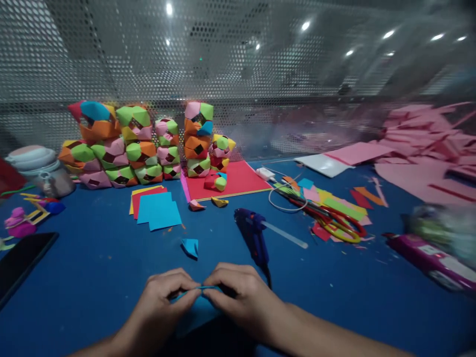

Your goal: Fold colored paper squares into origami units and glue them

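Note:
A sheet of blue paper [199, 313] is pinched along its upper edge by both my hands, low in the view at the near side of the table. My left hand [163, 300] grips the edge between thumb and forefinger. Close beside it, my right hand [241, 295] pinches the same edge, with the fingertips of the two hands almost touching. The edge between them looks folded over. Just beyond my hands lies a small folded blue paper piece [191, 248]. A dark blue glue gun [255, 235] with a clear glue stick rests past my right hand.
Blue, red and yellow paper squares [158, 209] lie ahead. Stacked folded-paper modules [128, 148] line the perforated screen. Red-handled scissors [338, 220] lie among paper scraps at right. A phone [24, 263] is at far left, a purple-and-white toy car [433, 263] at far right.

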The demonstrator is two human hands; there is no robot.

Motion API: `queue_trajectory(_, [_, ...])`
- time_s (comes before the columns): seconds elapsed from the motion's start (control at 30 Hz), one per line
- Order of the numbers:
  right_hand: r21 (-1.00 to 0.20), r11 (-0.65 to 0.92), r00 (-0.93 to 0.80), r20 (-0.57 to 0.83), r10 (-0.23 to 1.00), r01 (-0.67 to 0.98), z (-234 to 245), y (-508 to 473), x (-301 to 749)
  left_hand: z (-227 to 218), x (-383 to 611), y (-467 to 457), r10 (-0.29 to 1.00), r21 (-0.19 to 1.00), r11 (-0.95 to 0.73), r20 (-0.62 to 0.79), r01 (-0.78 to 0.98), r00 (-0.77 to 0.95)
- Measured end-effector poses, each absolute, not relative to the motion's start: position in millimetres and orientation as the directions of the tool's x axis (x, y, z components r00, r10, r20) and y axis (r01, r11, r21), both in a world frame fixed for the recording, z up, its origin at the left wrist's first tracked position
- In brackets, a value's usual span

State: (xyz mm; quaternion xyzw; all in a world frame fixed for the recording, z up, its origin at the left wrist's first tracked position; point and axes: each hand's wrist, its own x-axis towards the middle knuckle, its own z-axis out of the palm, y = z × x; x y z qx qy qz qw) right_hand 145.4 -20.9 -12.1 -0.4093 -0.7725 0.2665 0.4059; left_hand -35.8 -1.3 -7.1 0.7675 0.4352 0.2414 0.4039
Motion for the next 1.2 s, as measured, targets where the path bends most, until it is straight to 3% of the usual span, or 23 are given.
queue_trajectory(0.17, [-0.744, 0.527, -0.280, 0.447, 0.850, 0.411, -19.3, -24.7, 141.7, -15.0, -33.6, -2.8, 0.854, 0.799, -0.300, -0.018, 0.521, 0.520])
queue_trajectory(0.47, [-0.731, 0.564, -0.331, 0.462, 0.823, 0.384, -16.4, -24.2, 147.0, -11.9, -36.9, -7.9, 0.862, 0.810, -0.235, -0.081, 0.537, 0.500])
queue_trajectory(0.77, [-0.721, 0.583, -0.366, 0.463, 0.807, 0.375, -15.1, -24.0, 152.1, -13.2, -40.7, -5.0, 0.847, 0.864, -0.292, 0.033, 0.411, 0.531])
queue_trajectory(1.0, [-0.668, 0.614, -0.426, 0.452, 0.784, 0.421, -17.5, -23.4, 152.1, -13.2, -36.2, -5.8, 0.836, 0.821, -0.355, 0.065, 0.447, 0.544])
queue_trajectory(1.2, [-0.807, 0.383, -0.316, 0.257, 0.913, 0.449, -6.0, -22.5, 151.4, -6.8, -34.2, -10.7, 0.899, 0.838, -0.298, 0.086, 0.456, 0.429])
